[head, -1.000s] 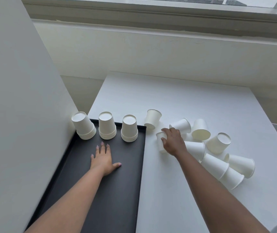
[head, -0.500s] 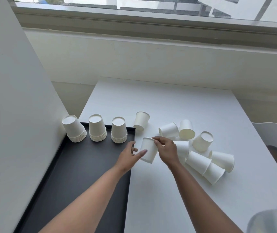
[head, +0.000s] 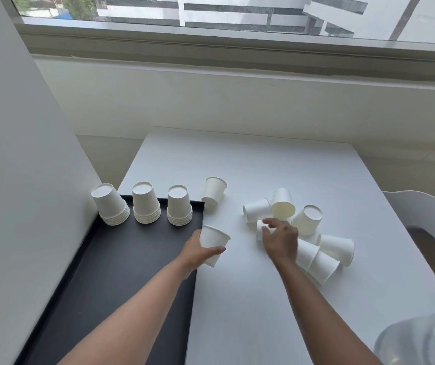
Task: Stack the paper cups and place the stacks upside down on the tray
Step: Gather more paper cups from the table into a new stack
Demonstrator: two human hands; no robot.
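The left hand (head: pixel 195 252) was wrapped around an upright paper cup (head: pixel 213 243) beside the tray (head: pixel 111 272); at two o'clock, the right hand (head: pixel 281 239) spread, fingers apart, over the loose cups (head: pixel 308 233). Light, crushable, they seemed best gripped mid-wall. Three stacks (head: pixel 145 202) stood beyond.

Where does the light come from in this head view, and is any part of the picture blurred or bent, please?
Head view: daylight comes from the window at the top, giving soft shadows under the loose cups; the right hand is slightly motion-blurred at its fingers; the left hand and its held cup look sharp; the wide lens bows the sill and splays the tray.
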